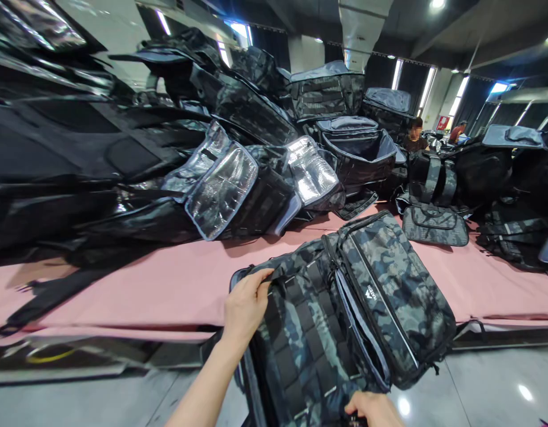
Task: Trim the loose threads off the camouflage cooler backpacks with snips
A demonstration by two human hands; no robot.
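A dark camouflage backpack (305,332) lies tilted over the near edge of the pink table, its webbing-strapped front facing up. My left hand (247,305) grips the upper left edge of this pack, fingers closed on the fabric. Down at the bottom of the view, my right hand (372,408) pinches the lower edge, partly cut off by the frame. The pack's front flap (398,296), with a white logo and a long zip, is folded out to the right. Between flap and body a grey-lined zipped opening shows.
Behind runs a pink-covered table (167,290) heaped with several camouflage bags. Some have silver foil linings (223,190) exposed. A loose black strap (51,299) trails toward the table's front edge at left. Another person (415,137) is in the background. Tiled floor (500,379) lies below.
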